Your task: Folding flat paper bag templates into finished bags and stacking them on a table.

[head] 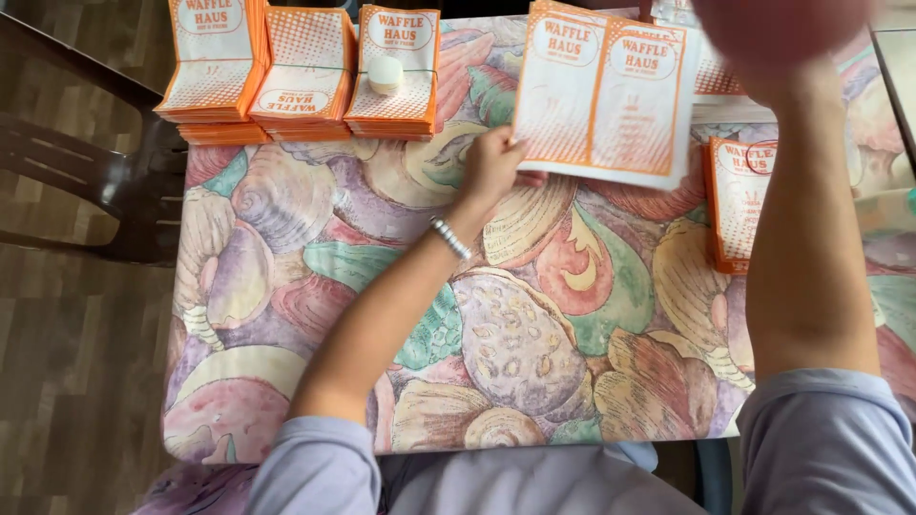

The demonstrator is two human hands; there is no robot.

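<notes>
Left hand (491, 164) pinches the lower left corner of an orange-white paper sleeve (603, 95), upper centre of frame, above the shell-patterned worktop (401, 286). Right hand (782, 29) blurred at top right, grip cannot be told. Sleeve stacks (305, 76) upper left.

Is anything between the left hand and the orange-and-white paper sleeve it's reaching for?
Nothing visible. The left hand already touches the lower left corner of the paper sleeve; only bare tablecloth lies around them.
</notes>
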